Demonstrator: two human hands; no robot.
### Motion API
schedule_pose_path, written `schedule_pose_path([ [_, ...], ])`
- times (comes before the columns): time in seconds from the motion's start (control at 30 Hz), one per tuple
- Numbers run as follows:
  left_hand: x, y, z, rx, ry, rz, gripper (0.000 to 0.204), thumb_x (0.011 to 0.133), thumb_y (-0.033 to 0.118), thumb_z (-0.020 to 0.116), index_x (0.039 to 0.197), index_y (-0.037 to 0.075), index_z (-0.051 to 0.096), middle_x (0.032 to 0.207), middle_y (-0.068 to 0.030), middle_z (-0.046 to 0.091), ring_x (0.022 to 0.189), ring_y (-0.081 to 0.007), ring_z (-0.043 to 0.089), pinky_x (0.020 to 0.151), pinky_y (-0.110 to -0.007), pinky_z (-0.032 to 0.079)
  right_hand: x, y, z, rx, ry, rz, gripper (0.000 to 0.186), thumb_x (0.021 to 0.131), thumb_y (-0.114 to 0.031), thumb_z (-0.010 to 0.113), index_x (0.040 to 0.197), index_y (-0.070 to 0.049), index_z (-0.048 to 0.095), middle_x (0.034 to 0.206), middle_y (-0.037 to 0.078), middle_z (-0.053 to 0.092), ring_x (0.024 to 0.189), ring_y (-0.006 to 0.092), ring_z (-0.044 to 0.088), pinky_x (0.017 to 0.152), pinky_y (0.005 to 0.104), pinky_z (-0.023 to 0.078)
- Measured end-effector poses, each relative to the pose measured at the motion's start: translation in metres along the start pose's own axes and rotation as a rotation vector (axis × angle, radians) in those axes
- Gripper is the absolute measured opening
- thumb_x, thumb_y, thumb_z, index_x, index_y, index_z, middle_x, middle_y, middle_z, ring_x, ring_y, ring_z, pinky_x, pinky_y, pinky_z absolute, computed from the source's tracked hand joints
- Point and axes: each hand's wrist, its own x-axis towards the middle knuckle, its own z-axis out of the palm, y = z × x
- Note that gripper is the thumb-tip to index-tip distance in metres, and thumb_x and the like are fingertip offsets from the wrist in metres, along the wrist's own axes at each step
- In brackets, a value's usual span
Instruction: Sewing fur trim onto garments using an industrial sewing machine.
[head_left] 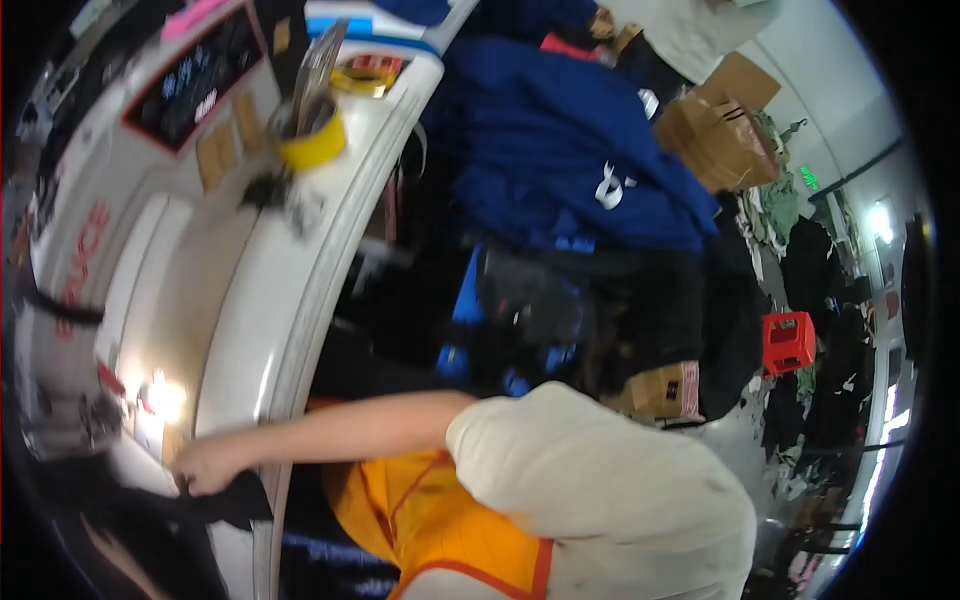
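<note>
My right arm reaches across to the left, and my right hand (208,465) is closed on the edge of a black cloth (165,515). The cloth lies beside the lit needle area of a white sewing machine (150,250). Part of my left hand and forearm (125,560) shows beyond the cloth at the lower left. Blur and the cloth hide its fingers, so I cannot tell what it holds. A bright lamp (160,397) shines just above my right hand, onto the machine bed.
On the white table stand a yellow tape roll (328,145) holding tools and another yellow roll (365,76). Dark blue garments (560,130) are heaped to the right. Farther off are a brown paper bag (725,140), a red stool (788,343) and a cardboard box (660,390).
</note>
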Motion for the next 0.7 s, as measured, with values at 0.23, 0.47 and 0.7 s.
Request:
schedule_pose_path([
  [0.23, -0.083, 0.302, 0.02, 0.306, -0.358, 0.18, 0.047, 0.097, 0.008, 0.039, 0.144, 0.004, 0.033, 0.15, -0.0167, 0.028, 0.14, -0.028, 0.026, 0.114, -0.039, 0.017, -0.041, -0.05, -0.043, 0.253, 0.053, 0.171, 0.044, 0.085, -0.021, 0.058, 0.124, -0.001, 0.051, 0.102, 0.019, 0.065, 0.091, 0.0309, 0.063, 0.08, 0.0375, 0.049],
  [0.47, -0.084, 0.203, 0.022, -0.236, -0.052, 0.076, 0.038, 0.1, 0.01, 0.034, 0.134, -0.004, 0.042, 0.14, -0.0172, 0.043, 0.132, -0.0287, 0.038, 0.111, -0.038, 0.027, -0.267, -0.049, -0.081, 0.339, 0.211, 0.464, 0.036, 0.098, -0.023, 0.049, 0.129, -0.005, 0.051, 0.108, 0.009, 0.066, 0.09, 0.0128, 0.062, 0.078, 0.025, 0.049],
  [0.7, -0.101, 0.251, 0.017, -0.102, 0.143, 0.288, 0.031, 0.093, -0.005, 0.046, 0.123, -0.003, 0.055, 0.122, -0.0168, 0.058, 0.115, -0.0272, 0.055, 0.099, -0.033, 0.04, -0.291, -0.161, -0.091, -0.124, 0.504, 0.197, 0.029, 0.088, -0.011, 0.063, 0.117, -0.006, 0.063, 0.097, 0.009, 0.069, 0.073, 0.011, 0.064, 0.063, 0.023, 0.049],
])
